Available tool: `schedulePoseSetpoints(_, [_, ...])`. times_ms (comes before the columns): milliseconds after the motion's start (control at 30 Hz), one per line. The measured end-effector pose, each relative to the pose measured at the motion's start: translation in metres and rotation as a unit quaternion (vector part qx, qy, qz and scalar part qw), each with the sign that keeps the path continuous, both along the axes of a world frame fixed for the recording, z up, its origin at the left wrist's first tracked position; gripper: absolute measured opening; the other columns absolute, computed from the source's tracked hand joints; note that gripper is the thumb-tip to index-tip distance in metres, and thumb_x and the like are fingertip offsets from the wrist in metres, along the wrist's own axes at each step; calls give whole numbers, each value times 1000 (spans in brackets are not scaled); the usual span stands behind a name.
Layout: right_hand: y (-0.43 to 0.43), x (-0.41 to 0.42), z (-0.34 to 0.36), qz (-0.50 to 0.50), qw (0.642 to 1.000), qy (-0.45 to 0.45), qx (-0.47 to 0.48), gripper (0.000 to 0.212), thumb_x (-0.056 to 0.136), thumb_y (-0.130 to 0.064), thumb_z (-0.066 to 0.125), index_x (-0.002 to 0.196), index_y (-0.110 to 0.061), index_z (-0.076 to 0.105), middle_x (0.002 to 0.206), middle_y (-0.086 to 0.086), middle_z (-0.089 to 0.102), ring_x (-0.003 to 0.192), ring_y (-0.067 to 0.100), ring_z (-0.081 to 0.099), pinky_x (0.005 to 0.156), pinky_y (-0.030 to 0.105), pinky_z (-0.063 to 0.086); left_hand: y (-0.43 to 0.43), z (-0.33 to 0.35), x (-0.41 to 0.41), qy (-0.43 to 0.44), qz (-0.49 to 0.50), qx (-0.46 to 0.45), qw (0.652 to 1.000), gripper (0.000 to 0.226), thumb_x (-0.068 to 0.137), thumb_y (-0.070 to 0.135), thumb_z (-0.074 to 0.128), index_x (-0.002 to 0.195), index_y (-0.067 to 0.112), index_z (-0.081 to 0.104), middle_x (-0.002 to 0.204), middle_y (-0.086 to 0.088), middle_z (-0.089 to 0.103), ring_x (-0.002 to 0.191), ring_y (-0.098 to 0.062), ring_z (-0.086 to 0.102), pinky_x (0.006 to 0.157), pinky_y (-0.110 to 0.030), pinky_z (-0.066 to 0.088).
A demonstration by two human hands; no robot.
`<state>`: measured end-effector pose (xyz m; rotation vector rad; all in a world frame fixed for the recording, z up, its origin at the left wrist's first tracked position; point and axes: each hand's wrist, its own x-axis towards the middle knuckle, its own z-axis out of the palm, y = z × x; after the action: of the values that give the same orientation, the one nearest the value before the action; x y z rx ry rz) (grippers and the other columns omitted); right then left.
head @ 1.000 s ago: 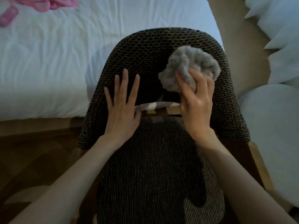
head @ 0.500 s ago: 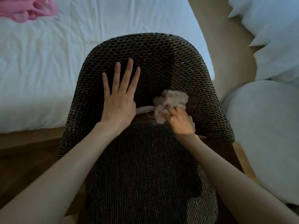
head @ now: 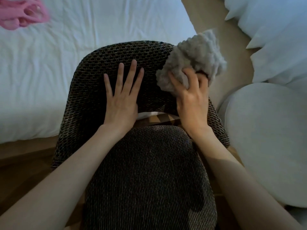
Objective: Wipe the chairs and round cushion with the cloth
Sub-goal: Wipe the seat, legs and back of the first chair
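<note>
Cloth (head: 191, 62), grey and nubbly, is bunched into a loose wad at the upper right edge of the woven chair (head: 149, 180) backrest, partly overhanging the rim. Right hand (head: 191, 98) has its fingers (head: 187, 77) curled into the wad from below, closed on it; most of the cloth puffs out above the grip. Left hand (head: 121, 98) lies flat on the inner backrest, fingers spread and holding nothing, apparently bracing the chair. Handling judgement: cloth looks soft, light and very compressible, so it will flatten to any contour; best gripped by a central handful (loose edges would likely flop and drag). Open weave of the chair looks rough enough to snag the pile, so moderate pressure seems wise. Chair stands just beside the bed (head: 83, 55). Round cushion (head: 269, 138), pale and plump, sits just right of the chair, untouched.
</note>
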<state>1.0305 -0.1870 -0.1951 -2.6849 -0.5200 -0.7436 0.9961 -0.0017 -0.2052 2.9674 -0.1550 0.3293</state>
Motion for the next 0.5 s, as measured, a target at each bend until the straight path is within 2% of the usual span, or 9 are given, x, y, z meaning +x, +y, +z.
schedulePoseSetpoints(67, [-4,5,-11,-5,1000,31,-4,37,101,-15,43,131,-26,60,132,8,56,111,26,38,96,34,39,-5,-3,3,-7,1,4,1000,80,85,7,39,153,16,-1,161,-6,-9,146,-30,-13,114,-59,-8])
schedulePoseSetpoints(133, [-9,5,-24,3,998,59,0,36,102,-24,38,130,-20,60,133,5,55,114,21,34,100,26,32,-9,-7,4,-9,0,8,1000,88,83,0,46,153,17,-4,160,-4,-13,146,-30,-15,114,-59,-8])
schedulePoseSetpoints(167, [-13,3,-32,20,998,60,-18,36,99,-22,40,127,-15,62,131,6,55,114,22,35,99,28,32,-11,-9,4,-5,-4,12,1000,89,83,0,49,153,17,-5,160,-4,-14,146,-29,-16,114,-59,-7])
schedulePoseSetpoints(233, [-24,-5,-50,41,990,27,-130,31,89,-18,48,112,-11,68,116,5,61,105,25,40,89,33,34,-14,-13,3,-1,-9,24,1000,91,84,2,52,153,16,-6,160,-3,-16,145,-28,-17,115,-59,-7])
schedulePoseSetpoints(300, [-34,-17,-68,40,963,34,-264,29,82,-23,57,106,-17,72,101,-1,67,98,21,49,82,31,39,-15,-17,3,3,-13,31,999,91,85,5,54,153,15,-6,160,-2,-15,146,-28,-17,115,-59,-7])
schedulePoseSetpoints(367, [-35,-26,-75,43,927,143,-343,31,75,-31,68,104,-23,74,104,-8,68,100,15,60,83,27,46,-16,-21,2,13,-22,42,999,90,86,7,54,153,15,-5,160,-3,-16,145,-28,-17,114,-59,-8])
schedulePoseSetpoints(400, [-32,-29,-75,45,901,226,-368,29,81,-31,66,107,-22,72,115,-7,65,109,15,58,89,27,44,-16,-23,1,20,-28,54,998,89,86,7,53,153,14,-5,160,-3,-16,145,-28,-18,114,-59,-9])
schedulePoseSetpoints(467, [-29,-31,-82,53,861,337,-377,31,98,-25,46,122,-16,63,136,-1,51,128,20,41,102,32,34,-16,-25,-1,33,-42,83,995,86,87,8,51,153,13,-6,159,-3,-17,145,-28,-19,114,-60,-9])
schedulePoseSetpoints(500, [-29,-33,-77,53,867,350,-351,33,100,-22,41,126,-15,59,139,1,47,130,23,37,104,34,31,-15,-25,-2,41,-49,94,994,86,88,8,50,152,12,-6,159,-3,-18,144,-28,-21,113,-60,-10])
